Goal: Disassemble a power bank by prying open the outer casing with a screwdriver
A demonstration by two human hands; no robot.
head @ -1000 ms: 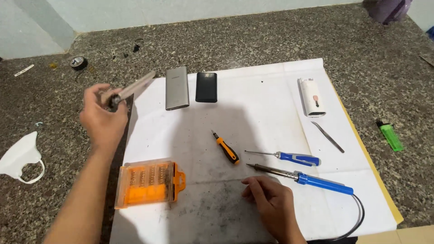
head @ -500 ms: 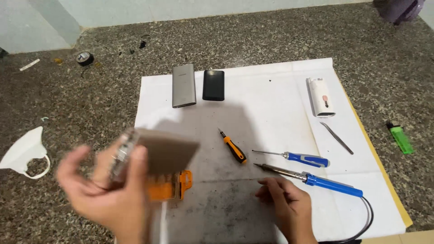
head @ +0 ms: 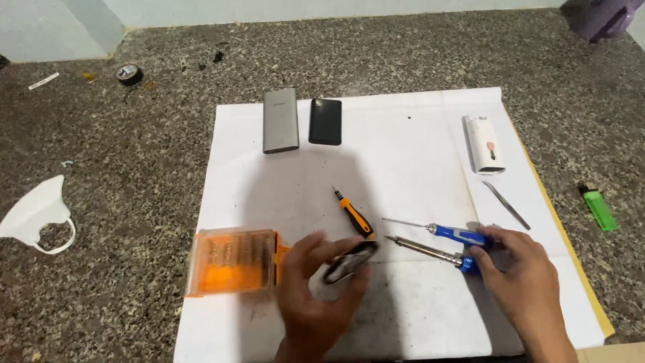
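Note:
My left hand (head: 316, 296) holds a flat, thin device (head: 349, 261) edge-on, low over the white paper sheet (head: 403, 154). It is between the orange bit case (head: 232, 261) and the soldering iron (head: 430, 251). My right hand (head: 521, 279) rests on the blue handle of the soldering iron, fingers curled over it. A blue-handled screwdriver (head: 447, 232) lies just above the iron. An orange-and-black screwdriver (head: 354, 212) lies above my left hand.
A grey power bank (head: 280, 120) and a black one (head: 325, 122) lie at the sheet's top. A white device (head: 484, 144) and tweezers (head: 505, 204) are at the right. A green lighter (head: 598, 207), white mask (head: 37, 214) and tape roll (head: 129, 73) lie on the granite counter.
My left hand brought the flat device from the upper left down to the sheet's lower middle. My right hand shifted right onto the soldering iron's handle.

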